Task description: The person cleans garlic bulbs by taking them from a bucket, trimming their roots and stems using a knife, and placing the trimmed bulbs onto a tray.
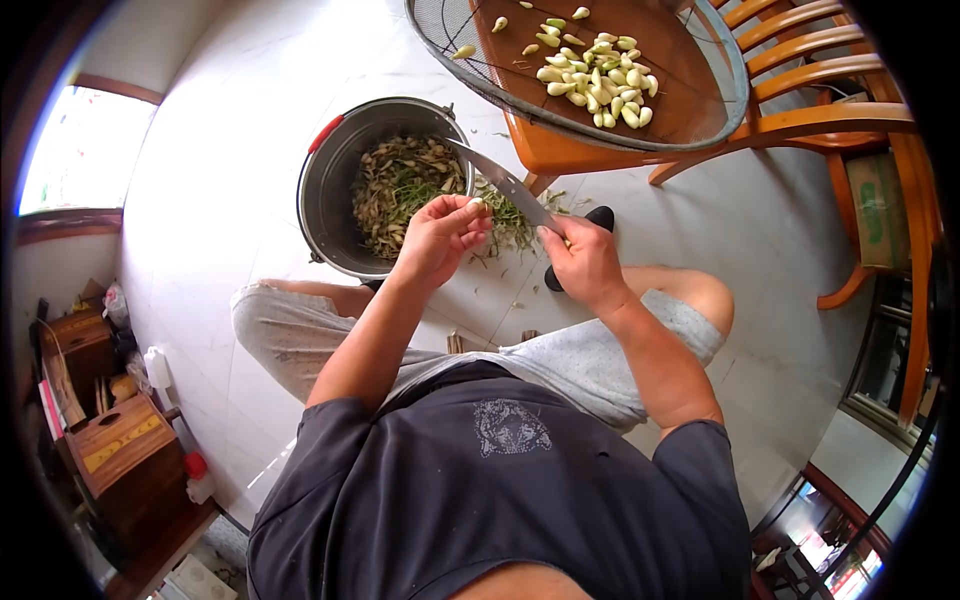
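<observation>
My left hand (440,240) pinches a small pale garlic clove (477,204) between thumb and fingertips, near the bucket's right rim. In my right hand (583,262) is a knife (512,187), its handle mostly hidden by my fingers. The broad blade slants up and left, its tip over the rim of the metal bucket (318,215). Inside the bucket lies a heap of brownish bulbs and green trimmings (405,190). Several peeled, whitish-green garlic cloves (605,80) are piled in a round mesh sieve (560,122) at the upper right.
The sieve rests on a wooden chair (545,150) with a slatted back. Green scraps (510,225) litter the tiled floor (250,130) between bucket and chair. My knees flank the work. Wooden boxes (125,445) stand at the left, a carton (880,212) at the right.
</observation>
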Demonstrator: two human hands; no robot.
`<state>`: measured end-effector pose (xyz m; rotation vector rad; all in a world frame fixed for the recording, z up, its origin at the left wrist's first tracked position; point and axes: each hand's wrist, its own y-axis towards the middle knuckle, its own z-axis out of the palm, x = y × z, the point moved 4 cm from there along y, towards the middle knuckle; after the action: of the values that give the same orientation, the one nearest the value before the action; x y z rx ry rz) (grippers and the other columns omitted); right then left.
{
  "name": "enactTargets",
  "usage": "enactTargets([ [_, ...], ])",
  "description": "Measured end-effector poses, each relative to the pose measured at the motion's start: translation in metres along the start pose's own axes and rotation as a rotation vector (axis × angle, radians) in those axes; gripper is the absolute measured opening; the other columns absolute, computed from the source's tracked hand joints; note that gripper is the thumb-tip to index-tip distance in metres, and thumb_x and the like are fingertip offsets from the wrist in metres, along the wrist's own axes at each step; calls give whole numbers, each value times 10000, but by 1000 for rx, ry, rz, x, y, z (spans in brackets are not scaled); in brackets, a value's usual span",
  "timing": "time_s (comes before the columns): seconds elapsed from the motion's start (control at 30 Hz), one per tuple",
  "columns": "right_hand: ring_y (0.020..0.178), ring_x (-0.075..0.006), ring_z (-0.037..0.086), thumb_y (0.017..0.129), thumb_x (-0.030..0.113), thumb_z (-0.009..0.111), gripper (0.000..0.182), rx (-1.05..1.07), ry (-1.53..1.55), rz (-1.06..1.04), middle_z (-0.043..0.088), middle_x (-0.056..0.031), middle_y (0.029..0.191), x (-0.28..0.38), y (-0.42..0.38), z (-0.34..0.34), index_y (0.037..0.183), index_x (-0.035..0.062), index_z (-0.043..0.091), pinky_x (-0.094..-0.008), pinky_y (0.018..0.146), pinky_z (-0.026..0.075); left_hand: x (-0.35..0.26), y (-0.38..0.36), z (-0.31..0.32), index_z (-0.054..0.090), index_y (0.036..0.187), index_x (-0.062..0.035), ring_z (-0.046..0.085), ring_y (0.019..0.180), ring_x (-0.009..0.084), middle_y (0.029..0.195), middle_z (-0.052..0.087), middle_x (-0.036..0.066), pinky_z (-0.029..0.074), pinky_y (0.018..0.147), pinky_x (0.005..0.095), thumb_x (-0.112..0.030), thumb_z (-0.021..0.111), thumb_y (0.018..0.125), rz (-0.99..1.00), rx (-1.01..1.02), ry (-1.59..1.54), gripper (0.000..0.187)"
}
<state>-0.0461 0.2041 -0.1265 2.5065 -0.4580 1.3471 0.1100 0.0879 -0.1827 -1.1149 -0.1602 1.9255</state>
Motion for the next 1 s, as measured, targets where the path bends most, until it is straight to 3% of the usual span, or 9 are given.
enactTargets([
  [0.07,720,-362,594,825,93,565,123,-54,31,-92,622,-184,793,2,-2,3,856,-12,622,-420,637,467,7,4,-4,549,894,-22,589,695,137,827,622,65,501,628,254,-64,617,871,0,-42,-97,83],
  [0.17,685,-282,599,837,75,603,179,3,-54,-174,628,-157,795,3,0,6,989,-9,646,-324,628,472,18,7,-7,552,901,-29,588,707,138,829,623,59,501,642,254,-67,615,873,-30,-77,-172,79],
  [0.53,702,-307,591,792,57,620,195,23,-248,-291,602,-139,765,8,-4,8,983,18,636,-371,634,480,36,6,-3,554,935,-33,605,736,159,845,623,73,515,658,282,5,562,870,-35,-76,-193,76],
  [0.63,714,-298,588,766,39,627,230,20,-304,-334,591,-128,761,16,-5,6,996,30,627,-372,633,479,35,8,-6,508,1002,7,607,826,208,950,604,134,525,734,314,55,480,875,24,-47,-191,139],
  [0.77,708,-293,584,747,29,638,252,-15,-327,-370,578,-115,742,20,-6,5,998,33,627,-370,627,480,30,3,-2,525,1003,5,616,821,209,971,608,128,526,721,314,74,483,863,61,-91,-151,162],
  [0.87,713,-297,584,748,16,623,245,-16,-326,-369,578,-116,747,20,-6,4,992,27,624,-370,628,482,27,1,4,559,956,-12,618,768,176,920,624,96,525,669,289,88,506,849,101,-105,-157,155],
  [0.97,724,-321,589,784,60,594,137,-16,-367,-246,587,-142,747,4,-8,7,912,32,633,-400,645,482,24,0,6,565,964,-10,618,764,174,910,629,92,518,665,279,57,548,854,157,-22,-141,131],
  [1.0,729,-333,590,796,82,583,105,68,-409,-96,592,-154,747,-10,-6,7,876,32,630,-413,654,480,20,-3,10,566,967,-10,617,757,172,902,630,91,516,662,275,42,564,855,164,23,-129,123],
])
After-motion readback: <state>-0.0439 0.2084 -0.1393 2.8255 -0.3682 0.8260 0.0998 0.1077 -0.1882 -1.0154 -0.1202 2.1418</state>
